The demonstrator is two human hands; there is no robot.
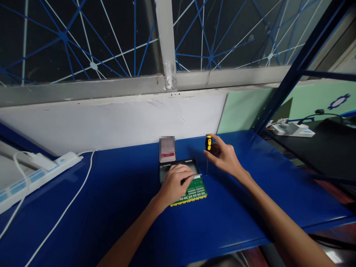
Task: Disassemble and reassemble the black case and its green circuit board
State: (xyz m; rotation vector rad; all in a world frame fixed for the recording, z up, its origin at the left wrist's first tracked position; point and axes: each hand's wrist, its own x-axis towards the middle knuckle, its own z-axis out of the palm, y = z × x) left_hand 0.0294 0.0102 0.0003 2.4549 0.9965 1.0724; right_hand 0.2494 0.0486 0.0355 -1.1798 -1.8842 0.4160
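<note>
My right hand [225, 157] holds a screwdriver [208, 143] upright by its black and yellow handle. The thin shaft points down, its tip close to the blue tabletop, right of the electronics. My left hand [178, 181] is closed over an open device, thumb and fingers pinching the edge of a thin light-grey plate [197, 176]. Below that plate lies a green circuit board [197, 188] with rows of small light parts and a yellow strip along its near edge. Behind it sits a black casing [191, 162], partly hidden by my left hand.
A small clear-lidded box [167, 148] with a red item stands behind the casing. At the left lie a white power strip [66, 160] and a white cable [75, 200] on the blue table [116, 207]. Another power strip [296, 129] rests on the dark surface at right.
</note>
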